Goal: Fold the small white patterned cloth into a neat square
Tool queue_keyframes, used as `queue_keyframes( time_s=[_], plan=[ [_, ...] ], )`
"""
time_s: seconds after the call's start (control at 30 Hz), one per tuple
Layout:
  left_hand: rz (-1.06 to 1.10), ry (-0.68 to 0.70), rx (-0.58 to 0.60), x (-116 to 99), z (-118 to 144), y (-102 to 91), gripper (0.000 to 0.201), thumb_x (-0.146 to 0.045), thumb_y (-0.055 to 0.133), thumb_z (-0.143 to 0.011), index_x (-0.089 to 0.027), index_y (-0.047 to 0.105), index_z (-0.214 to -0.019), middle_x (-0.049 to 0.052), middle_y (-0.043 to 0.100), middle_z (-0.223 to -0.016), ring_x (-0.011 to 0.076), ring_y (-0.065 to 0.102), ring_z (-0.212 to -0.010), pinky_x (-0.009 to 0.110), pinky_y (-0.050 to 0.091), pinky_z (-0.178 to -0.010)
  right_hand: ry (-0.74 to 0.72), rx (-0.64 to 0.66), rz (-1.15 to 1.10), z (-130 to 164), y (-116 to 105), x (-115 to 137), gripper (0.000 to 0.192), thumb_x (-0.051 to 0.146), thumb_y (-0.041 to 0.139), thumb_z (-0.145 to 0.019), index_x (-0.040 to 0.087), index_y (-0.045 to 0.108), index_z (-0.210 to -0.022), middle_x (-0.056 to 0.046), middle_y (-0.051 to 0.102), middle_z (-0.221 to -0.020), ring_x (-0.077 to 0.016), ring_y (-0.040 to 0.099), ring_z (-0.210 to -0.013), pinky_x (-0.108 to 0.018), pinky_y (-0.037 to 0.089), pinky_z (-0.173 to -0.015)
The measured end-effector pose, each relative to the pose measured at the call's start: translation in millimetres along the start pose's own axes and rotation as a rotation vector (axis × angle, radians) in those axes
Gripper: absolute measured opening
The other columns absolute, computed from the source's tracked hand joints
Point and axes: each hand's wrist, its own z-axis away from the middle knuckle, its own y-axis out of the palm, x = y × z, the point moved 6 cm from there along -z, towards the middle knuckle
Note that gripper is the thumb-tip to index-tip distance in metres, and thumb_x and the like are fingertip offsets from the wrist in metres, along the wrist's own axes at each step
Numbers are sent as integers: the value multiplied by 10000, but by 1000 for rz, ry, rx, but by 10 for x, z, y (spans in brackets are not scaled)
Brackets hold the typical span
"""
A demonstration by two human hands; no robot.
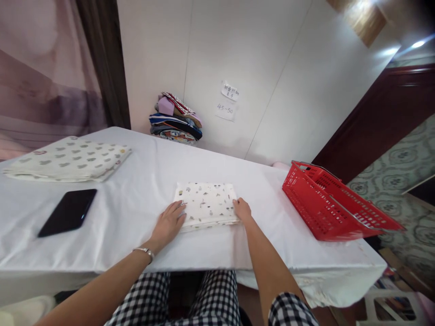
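A white cloth (pixel 207 201) with small printed motifs lies folded into a rectangle on the white-covered table (pixel 142 181), directly in front of me. My left hand (pixel 169 222) rests along its left edge, palm down, fingers stretched out with the tips on the fabric. At the opposite edge, my right hand (pixel 242 209) has its fingers curled and pinching the cloth's side. The layers show at the front fold.
A larger folded cloth (pixel 74 158) with grey prints lies at the left, behind a black phone or tablet (pixel 68 213). On the right stands a red plastic basket (pixel 316 203). A pile of folded fabrics (pixel 176 120) sits against the wall beyond the table's far edge.
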Motion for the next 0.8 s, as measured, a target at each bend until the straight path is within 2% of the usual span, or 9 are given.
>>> queue_keyframes(
  time_s=[0.13,0.2,0.3,0.4,0.5,0.57,0.67,0.73,0.8],
  plan=[
    [-64,-48,73,-41,-152,-74,421,-371,407,-845,-221,578,-1200,72,500,-1351,258,440,-1241,457,380,-998,-24,-1,27,-4,19,8,342,405,296,-935,208,574,-956,-73,667,-956,-186,613,-874,-260,393,-663],
    [-130,-69,119,-109,-272,-109,407,-362,445,-824,-206,597,-1168,93,502,-1348,279,434,-1246,490,347,-1014,-34,-6,41,5,21,9,367,400,268,-940,201,574,-980,-83,668,-962,-195,616,-880,-273,404,-670],
    [-201,-3,87,-260,-406,-123,450,-409,433,-843,-184,562,-1210,112,399,-1429,301,288,-1346,535,221,-1075,-53,-7,66,11,-13,3,391,374,245,-944,189,586,-997,-101,673,-955,-210,623,-886,-295,423,-690],
    [-202,20,127,-303,-410,4,509,-442,377,-875,-177,489,-1294,112,325,-1472,297,191,-1386,540,179,-1089,-86,-19,95,15,-84,62,376,318,262,-940,176,594,-1044,-135,665,-994,-222,610,-955,-318,431,-766],
    [-192,-6,188,-268,-354,115,546,-470,325,-893,-178,440,-1341,103,296,-1486,291,159,-1395,544,182,-1088,-179,-76,109,59,-122,314,377,284,306,-927,164,515,-1216,-160,568,-1227,-235,478,-1187,-347,364,-942],
    [-197,-10,191,-258,-333,123,550,-473,318,-896,-185,428,-1351,94,286,-1491,288,148,-1398,551,171,-1090,-353,-99,99,126,-75,614,457,322,337,-920,159,394,-1343,-136,401,-1411,-232,299,-1331,-362,261,-1050],
    [-203,-19,177,-250,-332,98,538,-466,314,-900,-199,427,-1354,86,292,-1488,282,155,-1397,559,173,-1087,-611,32,67,212,121,998,600,428,355,-911,153,244,-1432,-101,203,-1518,-220,140,-1396,-380,159,-1104],
    [-207,-22,177,-238,-330,97,538,-469,313,-902,-201,426,-1354,83,288,-1490,276,158,-1398,558,173,-1087,-617,136,73,171,222,1046,639,492,336,-907,163,226,-1442,-88,161,-1531,-214,110,-1404,-395,118,-1112],
    [-204,-13,178,-223,-320,110,534,-471,312,-901,-208,430,-1351,82,288,-1490,275,162,-1397,561,178,-1084,-515,172,105,59,241,946,664,539,304,-902,165,228,-1445,-82,138,-1535,-213,84,-1409,-409,75,-1117]
  ],
)
